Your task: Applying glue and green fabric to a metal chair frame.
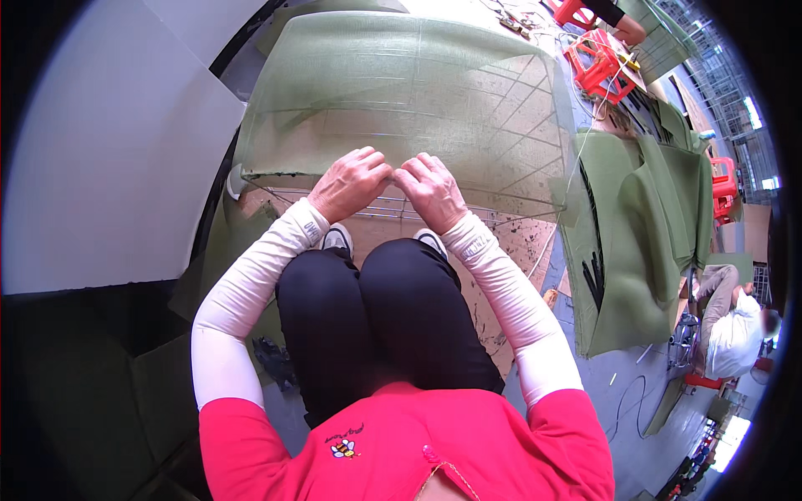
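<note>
A sheer green mesh sheet [409, 75] is spread over a thin wire frame [388, 214] in front of my knees. My left hand [349, 184] is closed at the sheet's near edge, with its fingertips pinched together. Close beside it, my right hand [430, 192] pinches the same edge, its fingers curled toward the left ones. The fingertips nearly touch, and they hide the bit of edge between them. Straight and slanting bars of the frame show through the mesh, mostly on the right. A pale rounded piece [236, 181] sits at the frame's near left corner.
A large white panel [125, 150] stands at the left. Green sheets [635, 242] are piled on the right, beyond a thin pale cord. Red stools [595, 65] stand at the far right, near a co-worker's arm [625, 27]. Another person [735, 334] sits at the right.
</note>
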Demonstrator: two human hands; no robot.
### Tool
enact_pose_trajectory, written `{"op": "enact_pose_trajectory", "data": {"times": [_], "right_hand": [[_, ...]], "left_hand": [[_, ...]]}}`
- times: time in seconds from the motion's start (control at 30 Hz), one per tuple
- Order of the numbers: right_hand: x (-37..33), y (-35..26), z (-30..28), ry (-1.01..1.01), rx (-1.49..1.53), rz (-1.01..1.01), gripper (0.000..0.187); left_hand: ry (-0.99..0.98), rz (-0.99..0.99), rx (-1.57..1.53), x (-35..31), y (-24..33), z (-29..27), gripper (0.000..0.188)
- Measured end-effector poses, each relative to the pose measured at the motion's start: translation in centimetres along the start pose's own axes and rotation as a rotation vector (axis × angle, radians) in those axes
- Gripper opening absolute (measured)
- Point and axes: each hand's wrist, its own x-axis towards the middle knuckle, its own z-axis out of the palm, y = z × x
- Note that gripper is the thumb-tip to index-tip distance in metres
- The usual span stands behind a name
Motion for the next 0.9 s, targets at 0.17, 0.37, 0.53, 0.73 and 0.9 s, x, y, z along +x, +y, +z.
{"op": "enact_pose_trajectory", "data": {"times": [0.17,0.37,0.53,0.73,0.9], "right_hand": [[-0.6,0.4,0.3,0.036,0.016,-0.019,0.011],[-0.3,0.6,0.3,-0.027,-0.015,-0.035,0.010],[-0.1,0.5,0.4,-0.053,-0.012,-0.029,0.010],[0.0,0.3,0.3,-0.072,-0.022,-0.017,0.010],[0.0,0.3,0.3,-0.069,-0.027,-0.002,0.011]], "left_hand": [[0.047,-0.043,-0.070,-1.0,0.1,-0.8,0.027],[0.136,-0.100,0.020,-3.7,-0.8,-2.7,0.025],[0.083,-0.092,0.041,-4.5,-1.6,-2.4,0.019],[0.012,-0.046,0.155,-4.3,-1.6,-1.8,0.013],[-0.023,-0.081,0.166,-4.0,-0.8,-2.2,0.018]]}}
